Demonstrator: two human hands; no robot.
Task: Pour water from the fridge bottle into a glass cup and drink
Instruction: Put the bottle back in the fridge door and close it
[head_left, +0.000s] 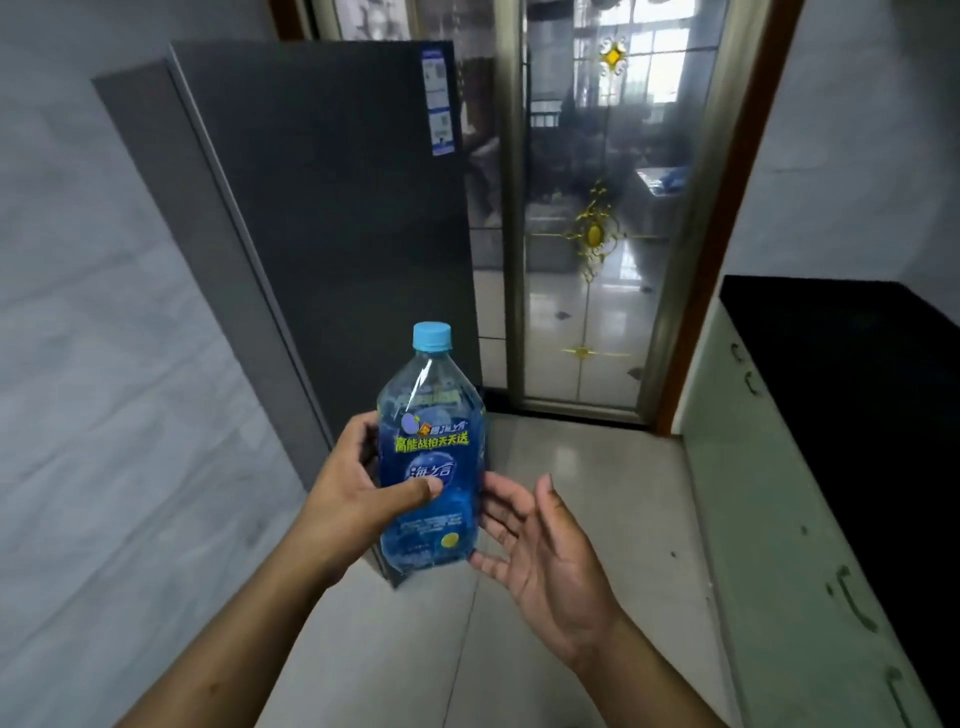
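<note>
A clear plastic water bottle (434, 415) with a blue label and a light blue cap stands upright in mid-air in front of me. My left hand (358, 488) grips it around the label, thumb across the front. My right hand (540, 551) is spread, palm up, beside the bottle's lower right; its fingertips lie at the bottle's edge, and I cannot tell whether they touch it. The dark grey fridge (332, 208) stands behind the bottle with its door closed. No glass cup is in view.
A black countertop (852, 364) over pale green cabinets (779, 545) runs along the right. A glass door (587, 218) with gold ornaments is straight ahead. A grey tiled wall (104, 364) is on the left, and pale floor tiles (597, 478) lie below.
</note>
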